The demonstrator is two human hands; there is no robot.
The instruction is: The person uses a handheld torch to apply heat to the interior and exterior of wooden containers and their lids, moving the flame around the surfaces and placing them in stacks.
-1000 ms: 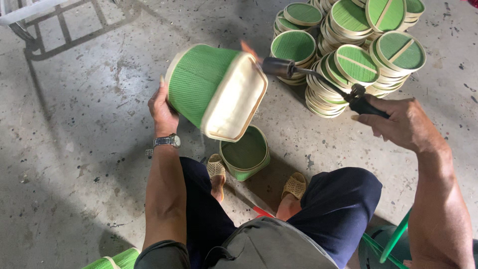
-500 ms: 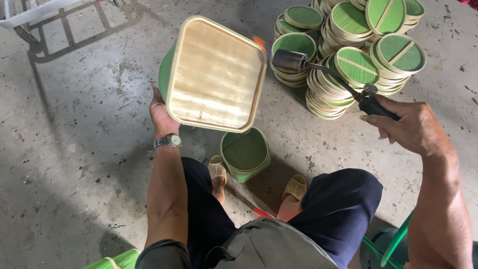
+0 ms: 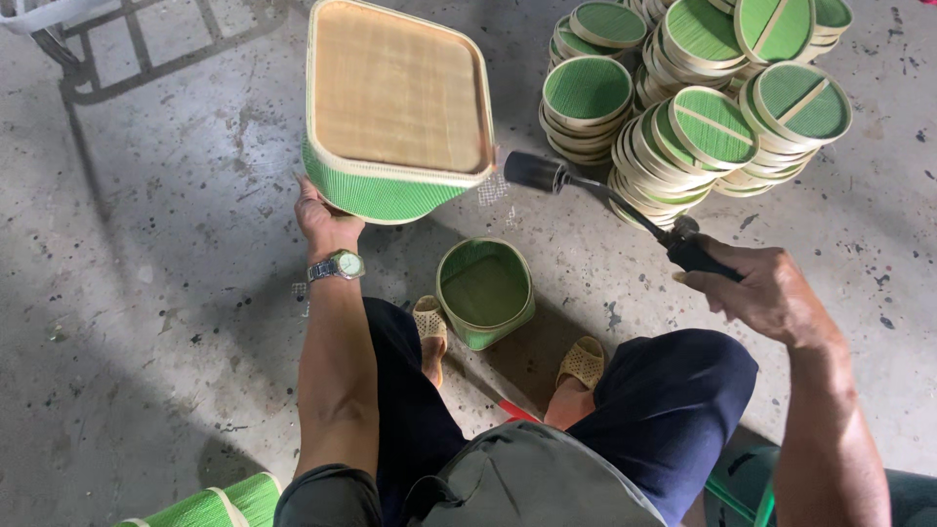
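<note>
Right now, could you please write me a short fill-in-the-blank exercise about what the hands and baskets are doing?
1. The left hand holds the green basket with its ____ bottom facing the camera.
2. The right hand holds a torch by its ____ handle.
3. A smaller green basket stands on the floor between the person's ____.
4. The round lids lie in ____.

Missing words: tan; black; feet; stacks

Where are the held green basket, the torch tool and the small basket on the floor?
green basket [image 3: 395, 88], head view, tan base.
torch tool [image 3: 535, 171], head view, dark nozzle.
small basket [image 3: 483, 288], head view, inner bottom.
</note>
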